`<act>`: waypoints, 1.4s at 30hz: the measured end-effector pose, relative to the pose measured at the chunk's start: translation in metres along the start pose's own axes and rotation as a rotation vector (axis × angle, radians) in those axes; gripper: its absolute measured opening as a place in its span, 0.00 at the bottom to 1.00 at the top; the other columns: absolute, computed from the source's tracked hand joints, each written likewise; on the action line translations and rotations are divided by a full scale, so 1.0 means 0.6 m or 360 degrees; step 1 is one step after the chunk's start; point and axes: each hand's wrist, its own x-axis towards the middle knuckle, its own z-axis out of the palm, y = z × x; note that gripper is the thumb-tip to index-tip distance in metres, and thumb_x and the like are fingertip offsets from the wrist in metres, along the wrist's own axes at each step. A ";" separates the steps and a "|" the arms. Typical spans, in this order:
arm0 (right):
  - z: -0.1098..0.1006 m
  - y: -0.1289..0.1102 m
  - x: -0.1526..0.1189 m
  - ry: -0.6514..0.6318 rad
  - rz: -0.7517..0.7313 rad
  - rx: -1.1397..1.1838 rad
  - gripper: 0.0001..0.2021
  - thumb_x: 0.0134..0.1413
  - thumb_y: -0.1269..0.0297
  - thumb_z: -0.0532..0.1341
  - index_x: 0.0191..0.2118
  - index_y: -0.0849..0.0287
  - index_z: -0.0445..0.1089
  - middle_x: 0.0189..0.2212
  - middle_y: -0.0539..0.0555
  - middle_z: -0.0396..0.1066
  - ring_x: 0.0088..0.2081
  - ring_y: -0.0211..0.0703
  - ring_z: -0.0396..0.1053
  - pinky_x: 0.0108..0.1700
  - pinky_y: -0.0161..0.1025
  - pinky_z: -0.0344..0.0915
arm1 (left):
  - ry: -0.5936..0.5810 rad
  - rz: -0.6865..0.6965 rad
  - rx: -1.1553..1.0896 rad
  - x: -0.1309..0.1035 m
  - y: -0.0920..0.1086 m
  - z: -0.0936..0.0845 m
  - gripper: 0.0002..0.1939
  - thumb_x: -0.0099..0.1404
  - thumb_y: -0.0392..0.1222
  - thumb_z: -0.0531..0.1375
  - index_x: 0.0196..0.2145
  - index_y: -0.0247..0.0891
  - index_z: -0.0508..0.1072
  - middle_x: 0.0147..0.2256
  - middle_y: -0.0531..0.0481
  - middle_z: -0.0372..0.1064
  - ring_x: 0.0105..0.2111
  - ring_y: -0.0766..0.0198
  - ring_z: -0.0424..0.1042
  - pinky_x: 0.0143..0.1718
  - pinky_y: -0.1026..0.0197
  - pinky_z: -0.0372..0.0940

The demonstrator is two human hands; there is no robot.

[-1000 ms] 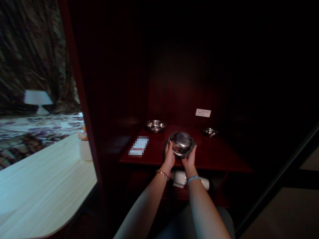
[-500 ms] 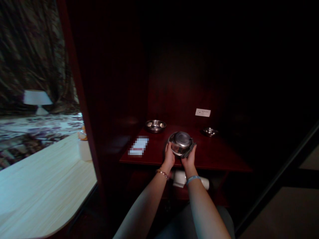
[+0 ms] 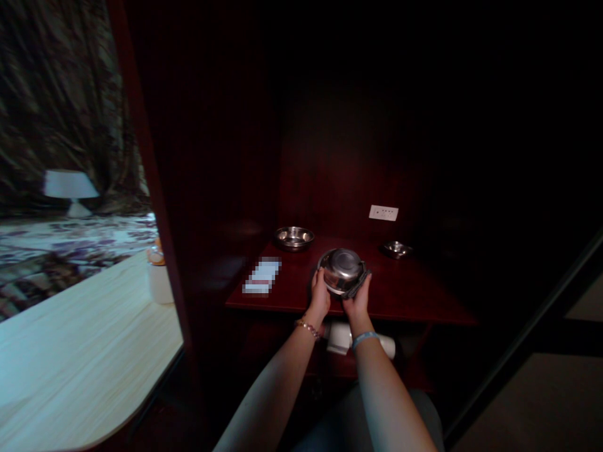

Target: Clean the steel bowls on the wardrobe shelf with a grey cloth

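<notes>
An upturned stainless steel bowl (image 3: 344,262), its base facing me, is held between both hands above the dark red shelf. My left hand (image 3: 320,294) grips the left side of its rim. On the other side, my right hand (image 3: 359,297) is closed on a dark grey cloth (image 3: 357,285) pressed against the bowl's lower right edge. A wide steel bowl (image 3: 294,238) stands upright farther back on the left. Toward the right rear sits a smaller steel bowl (image 3: 397,250).
A blurred-out pale sheet or packet (image 3: 262,276) lies at the left of the shelf (image 3: 414,292). White objects (image 3: 339,338) are below it. A socket plate (image 3: 383,213) is on the back wall. Left of the partition are a light wood table (image 3: 89,351) and a lamp (image 3: 70,185).
</notes>
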 end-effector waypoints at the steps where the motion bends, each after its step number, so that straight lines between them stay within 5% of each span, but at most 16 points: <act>1: 0.000 0.000 0.000 0.0002 -0.0004 -0.0003 0.28 0.63 0.39 0.46 0.54 0.50 0.71 0.52 0.50 0.76 0.55 0.41 0.71 0.65 0.50 0.57 | 0.0000 0.0003 0.0000 0.000 0.000 0.000 0.14 0.59 0.48 0.66 0.38 0.36 0.75 0.39 0.45 0.77 0.44 0.58 0.74 0.53 0.55 0.63; 23: -0.019 0.014 0.018 -0.0025 -0.0122 -0.0020 0.30 0.63 0.39 0.43 0.54 0.51 0.71 0.54 0.52 0.74 0.56 0.40 0.70 0.64 0.52 0.58 | -0.0129 -0.0076 -0.0021 -0.010 0.010 0.013 0.12 0.64 0.47 0.62 0.40 0.36 0.76 0.43 0.45 0.77 0.47 0.59 0.74 0.56 0.56 0.62; 30: -0.015 0.009 0.014 -0.0012 -0.0149 -0.0019 0.31 0.63 0.38 0.42 0.55 0.51 0.70 0.56 0.52 0.73 0.57 0.40 0.70 0.65 0.49 0.57 | -0.0264 -0.0217 0.0223 -0.023 0.009 0.017 0.21 0.60 0.50 0.67 0.47 0.37 0.75 0.50 0.40 0.75 0.52 0.53 0.73 0.58 0.51 0.61; 42: 0.002 0.003 0.002 0.0088 -0.0052 0.0004 0.31 0.65 0.41 0.41 0.58 0.55 0.67 0.54 0.54 0.74 0.55 0.40 0.71 0.64 0.48 0.59 | -0.0116 0.0087 0.0207 -0.003 -0.006 0.009 0.24 0.58 0.55 0.67 0.46 0.35 0.77 0.51 0.39 0.74 0.52 0.54 0.72 0.57 0.53 0.62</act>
